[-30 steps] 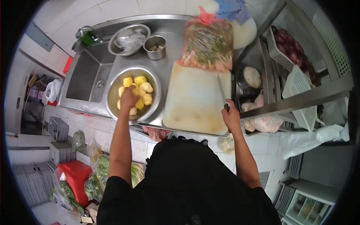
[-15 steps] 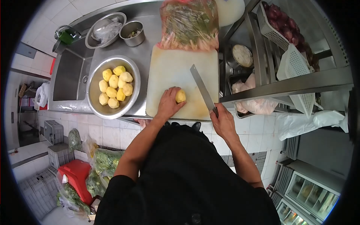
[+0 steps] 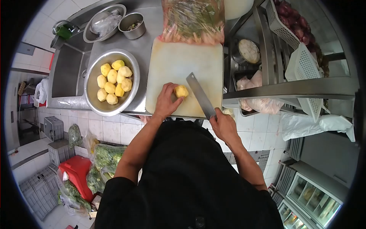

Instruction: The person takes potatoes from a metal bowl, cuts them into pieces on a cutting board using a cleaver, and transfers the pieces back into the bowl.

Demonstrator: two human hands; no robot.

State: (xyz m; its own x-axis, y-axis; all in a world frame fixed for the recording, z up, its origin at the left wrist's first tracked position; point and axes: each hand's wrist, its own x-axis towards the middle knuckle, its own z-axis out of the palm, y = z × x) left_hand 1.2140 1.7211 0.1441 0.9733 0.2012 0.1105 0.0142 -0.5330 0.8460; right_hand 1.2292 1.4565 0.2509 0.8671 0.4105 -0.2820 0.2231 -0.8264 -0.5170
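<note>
1. The desk [image 3: 148, 42] is stainless steel, with a sink at its far left. It carries everything noted below.
2. The cutting board [image 3: 198, 57] is pale and lies at the near edge of the desk, in front of the person. A bag of greens [image 3: 192, 19] overlaps its far edge.
3. The steel bowl [image 3: 92, 103] stands just left of the board and holds peeled potatoes. It is apart from both hands.
4. The knife [image 3: 199, 93] lies with its long axis slanting from near right to far left. The blade's flat side sits just right of the potato; I cannot tell whether it touches.
5. The right hand [image 3: 223, 126] is at the board's near right corner, fingers wrapped closed about the knife handle.
6. The left hand [image 3: 166, 101] is on the board's near centre. Its fingers curl partly round the potato's left side and pin it down.
7. The potato [image 3: 181, 91] is peeled and yellow, resting on the board between the left fingertips and the blade. The left hand is the nearer one.
</note>
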